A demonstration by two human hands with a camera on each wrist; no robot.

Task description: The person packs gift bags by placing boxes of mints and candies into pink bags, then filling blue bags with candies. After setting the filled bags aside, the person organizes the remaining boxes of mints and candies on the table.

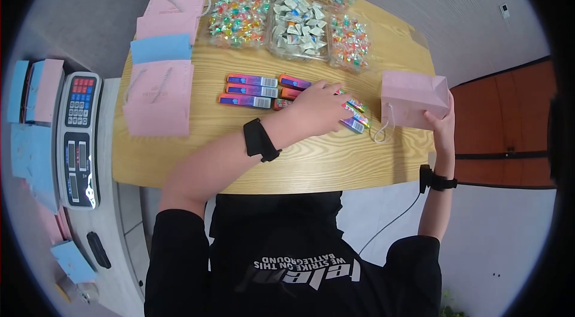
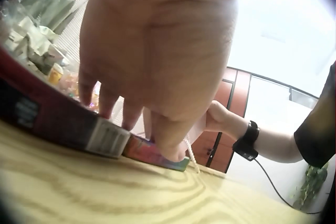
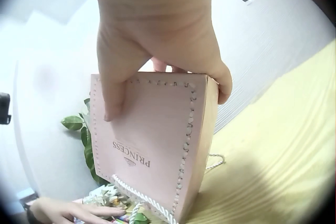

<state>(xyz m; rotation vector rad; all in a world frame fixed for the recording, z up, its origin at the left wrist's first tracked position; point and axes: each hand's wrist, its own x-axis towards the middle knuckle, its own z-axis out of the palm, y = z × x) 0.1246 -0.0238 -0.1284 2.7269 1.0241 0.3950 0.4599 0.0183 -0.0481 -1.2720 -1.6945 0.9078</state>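
My left hand [image 1: 320, 107] is over the right end of two columns of slim purple-and-orange candy packs [image 1: 244, 100]. Its thumb and fingers straddle a few slanted candy packs [image 1: 354, 125] at that end; in the left wrist view the thumb lies on the near side and the fingers reach down behind. Part of the packs is hidden under the palm. My right hand [image 1: 442, 119] grips the base of a pink paper bag [image 3: 142, 124] lettered PRINCESS. The bag lies on its side, its white rope handle [image 1: 381, 131] and mouth toward the packs.
Clear trays of wrapped candies [image 1: 239, 20] and white twisted packets [image 1: 298, 29] stand along the far side. Pink and blue paper bags [image 1: 159, 98] lie along the left of the wooden table [image 1: 287, 167]. Left of it, a scale [image 1: 79, 137] sits on a lower cabinet among more bags.
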